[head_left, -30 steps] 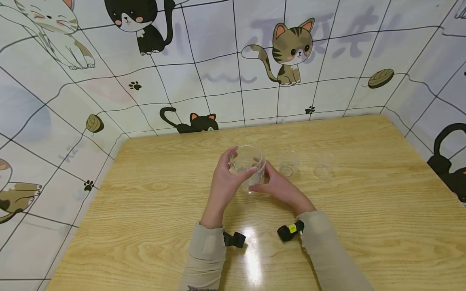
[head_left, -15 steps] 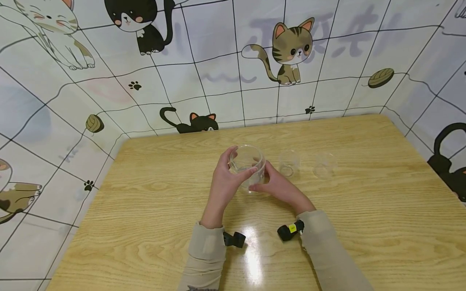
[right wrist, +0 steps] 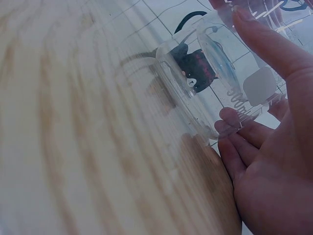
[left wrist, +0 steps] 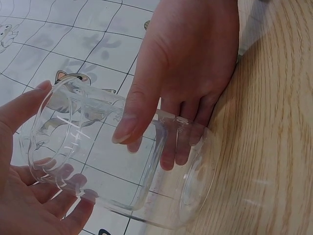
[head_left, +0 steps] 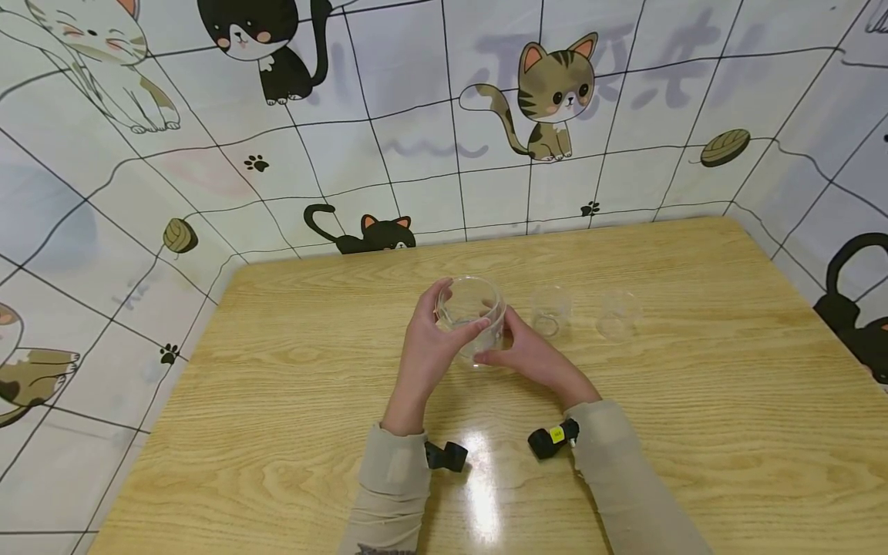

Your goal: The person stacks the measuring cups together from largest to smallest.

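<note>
While left fingers (head_left: 431,297) and right fingers (head_left: 512,318) grip a vessel (head_left: 473,299), two cups (head_left: 551,310) (head_left: 619,316) sit rightward

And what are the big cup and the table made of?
Big cup: probably glass, maybe clear plastic; it's smooth, shiny and see-through.

Table: wood, or something printed to look like it, with a glossy finish; it shows wavy grain and a bright glare.

White print (left wrist: 182,122) on clear cylindrical glass cup (head_left: 470,301) unreadable, beige fabric sleeves (head_left: 397,493) cropped at bottom, yellow square label (head_left: 557,435) illegible
</note>
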Tool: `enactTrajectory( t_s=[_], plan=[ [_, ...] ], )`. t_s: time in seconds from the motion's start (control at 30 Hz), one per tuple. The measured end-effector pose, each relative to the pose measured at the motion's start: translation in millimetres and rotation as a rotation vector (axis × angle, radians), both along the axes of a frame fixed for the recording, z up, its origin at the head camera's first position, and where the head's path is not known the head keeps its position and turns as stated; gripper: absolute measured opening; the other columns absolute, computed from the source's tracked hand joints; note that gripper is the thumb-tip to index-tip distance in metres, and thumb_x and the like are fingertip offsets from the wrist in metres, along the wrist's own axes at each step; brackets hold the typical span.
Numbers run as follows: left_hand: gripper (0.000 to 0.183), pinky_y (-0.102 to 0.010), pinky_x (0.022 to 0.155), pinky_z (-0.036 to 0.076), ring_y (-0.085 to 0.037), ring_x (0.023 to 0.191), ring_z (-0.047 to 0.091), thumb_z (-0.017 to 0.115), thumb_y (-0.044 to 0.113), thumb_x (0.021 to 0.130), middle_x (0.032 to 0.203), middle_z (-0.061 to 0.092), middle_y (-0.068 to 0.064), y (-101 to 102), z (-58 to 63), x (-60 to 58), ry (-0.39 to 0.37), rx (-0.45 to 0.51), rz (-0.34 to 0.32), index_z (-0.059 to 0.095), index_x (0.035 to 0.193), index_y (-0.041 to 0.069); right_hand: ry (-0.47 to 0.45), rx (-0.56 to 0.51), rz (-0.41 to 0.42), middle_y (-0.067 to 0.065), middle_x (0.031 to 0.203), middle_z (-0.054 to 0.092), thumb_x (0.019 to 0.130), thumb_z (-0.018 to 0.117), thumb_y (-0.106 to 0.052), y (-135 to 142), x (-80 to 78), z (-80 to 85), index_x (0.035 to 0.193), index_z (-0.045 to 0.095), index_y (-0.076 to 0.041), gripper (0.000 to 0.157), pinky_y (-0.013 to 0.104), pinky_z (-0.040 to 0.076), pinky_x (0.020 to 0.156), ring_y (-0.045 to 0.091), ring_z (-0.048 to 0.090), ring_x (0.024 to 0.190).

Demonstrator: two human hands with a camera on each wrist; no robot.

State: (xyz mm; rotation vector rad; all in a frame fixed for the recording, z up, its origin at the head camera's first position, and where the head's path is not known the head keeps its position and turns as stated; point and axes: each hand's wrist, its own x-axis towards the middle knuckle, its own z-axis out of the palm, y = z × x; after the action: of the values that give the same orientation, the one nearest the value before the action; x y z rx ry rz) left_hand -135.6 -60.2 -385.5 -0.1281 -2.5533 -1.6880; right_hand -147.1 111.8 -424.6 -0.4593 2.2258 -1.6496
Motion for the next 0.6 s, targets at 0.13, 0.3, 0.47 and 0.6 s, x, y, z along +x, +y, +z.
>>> enactTrajectory(
  t_s=[0.13, 0.3, 0.47, 0.6],
  plan=[
    [0.081, -0.041, 0.098, 0.031, -0.013, 0.121, 0.036, 0.071, 0.054, 0.065, 0.128, 0.044, 0.002, 0.0, -0.5, 0.1, 0.002, -0.003, 0.0, 0.037, 0.132, 0.026, -0.009, 0.012, -0.001, 0.005, 0.136, 0.035, 0.076, 0.071, -0.026, -0.4, 3.0, 7.3, 0.141, 0.018, -0.024, 0.084, 0.043, 0.03, 0.098, 0.021, 0.038, 0.121],
    [0.081, -0.04, 0.098, 0.031, -0.012, 0.121, 0.036, 0.071, 0.055, 0.065, 0.127, 0.044, 0.004, 0.0, -1.1, -0.2, 0.002, -0.002, 0.001, 0.037, 0.132, 0.027, -0.001, 0.016, -0.004, 0.006, 0.135, 0.037, 0.076, 0.071, -0.026, -0.3, 3.4, 8.3, 0.141, 0.019, -0.021, 0.084, 0.044, 0.029, 0.098, 0.022, 0.038, 0.12],
    [0.08, -0.041, 0.098, 0.031, -0.012, 0.12, 0.037, 0.071, 0.054, 0.065, 0.127, 0.044, 0.005, -0.1, -1.5, -0.6, -0.001, 0.001, 0.001, 0.037, 0.132, 0.027, 0.0, 0.003, -0.004, 0.006, 0.134, 0.038, 0.076, 0.072, -0.026, 0.1, 2.9, 7.6, 0.142, 0.019, -0.019, 0.085, 0.044, 0.03, 0.098, 0.022, 0.039, 0.12],
    [0.08, -0.041, 0.098, 0.03, -0.012, 0.12, 0.037, 0.072, 0.053, 0.065, 0.127, 0.044, 0.004, -0.1, -0.8, -0.6, 0.0, 0.006, -0.002, 0.037, 0.132, 0.026, -0.001, -0.001, -0.002, 0.006, 0.135, 0.037, 0.076, 0.071, -0.025, 0.2, 3.0, 8.0, 0.142, 0.019, -0.019, 0.084, 0.044, 0.03, 0.098, 0.022, 0.039, 0.12]
  ],
)
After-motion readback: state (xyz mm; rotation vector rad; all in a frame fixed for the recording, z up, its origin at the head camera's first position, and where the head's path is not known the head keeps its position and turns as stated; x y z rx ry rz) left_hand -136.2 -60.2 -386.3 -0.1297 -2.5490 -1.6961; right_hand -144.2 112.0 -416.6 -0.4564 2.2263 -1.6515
